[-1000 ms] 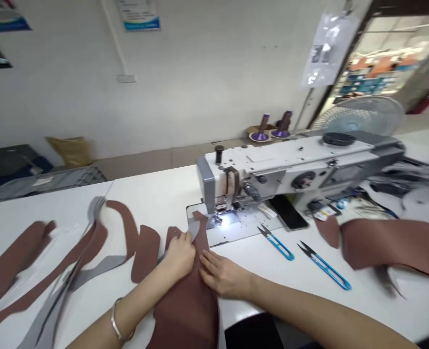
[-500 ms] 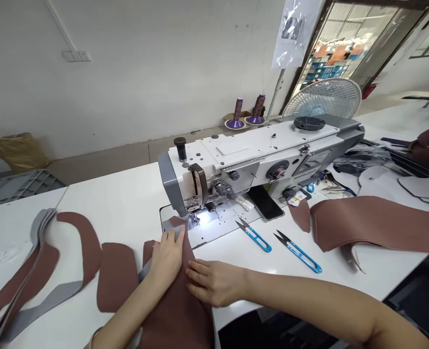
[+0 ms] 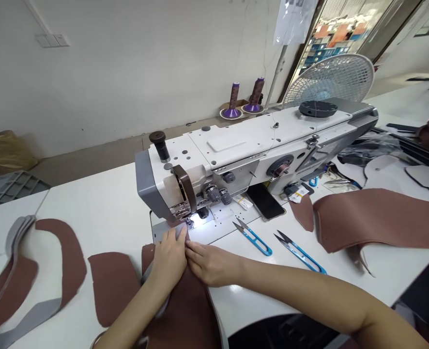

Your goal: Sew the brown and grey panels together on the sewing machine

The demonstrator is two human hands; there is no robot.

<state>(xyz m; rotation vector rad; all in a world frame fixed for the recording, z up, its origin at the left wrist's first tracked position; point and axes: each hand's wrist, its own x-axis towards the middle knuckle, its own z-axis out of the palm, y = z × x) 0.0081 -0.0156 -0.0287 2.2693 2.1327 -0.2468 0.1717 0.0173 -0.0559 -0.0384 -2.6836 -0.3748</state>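
A brown leather piece (image 3: 191, 310) with grey backing runs up to the lit needle area of a white sewing machine (image 3: 232, 148), its far end by the presser foot (image 3: 190, 224). My left hand (image 3: 170, 259) presses on that far end, fingertips just short of the foot, with the grey backing showing beneath. Right beside it, my right hand (image 3: 209, 264) grips the piece's right edge, fingers together and thumb hidden. The lower part of the leather hangs toward me over the table's front edge.
Two blue thread snips (image 3: 253, 237) (image 3: 299, 253) and a black phone (image 3: 265, 201) lie right of the needle. Cut brown pieces (image 3: 113, 286) are spread at left, a larger brown piece (image 3: 377, 218) at right. Thread cones (image 3: 233, 99) and a fan (image 3: 330, 80) stand behind.
My right hand has moved up along the leather's edge, close against my left hand. The leather's far end sits nearer the presser foot. The view has shifted slightly.
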